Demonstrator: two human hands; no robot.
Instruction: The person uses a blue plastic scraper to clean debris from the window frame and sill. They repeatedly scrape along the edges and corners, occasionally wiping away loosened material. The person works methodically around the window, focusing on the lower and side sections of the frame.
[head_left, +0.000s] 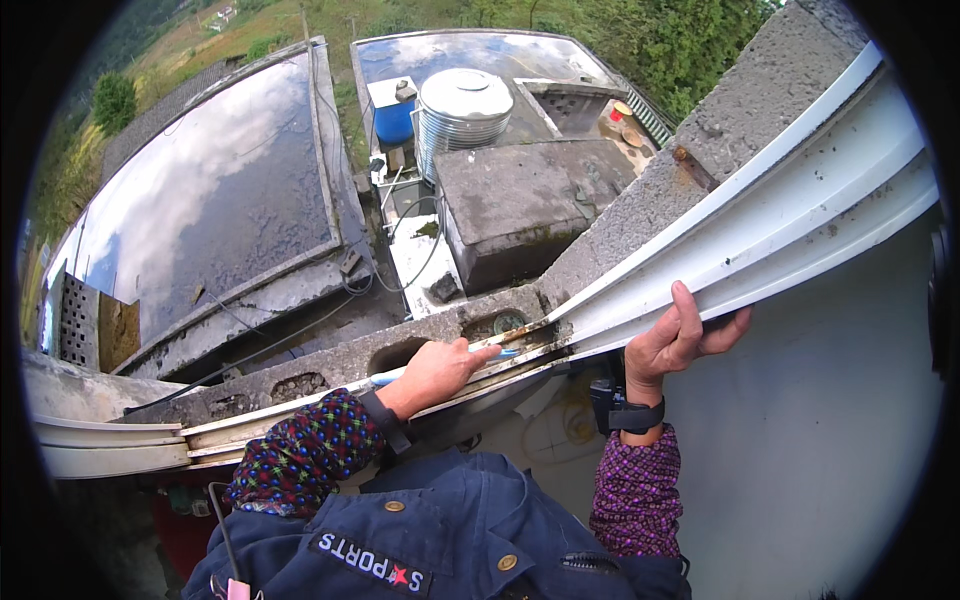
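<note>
In my left hand (439, 373) is a slim light-blue and white brush (387, 376), apparently a toothbrush. Its head end lies over the lower track (525, 347) of a white sliding-window frame, where dark grime collects near the corner. My extended index finger points along the brush, and the fingers partly cover the handle. At the inner edge of the upright side (757, 225) of the frame, my right hand (679, 330) grips the rim, one finger raised against its face. Dark spots speckle this white side.
Outside the frame runs a rough concrete ledge (300, 386) with hollows, and a rusty metal piece (696, 169) juts from the wall. Below are wet flat roofs (225, 202), a metal water tank (465, 112) and a blue barrel (394, 120). A pale panel (795, 420) stands at right.
</note>
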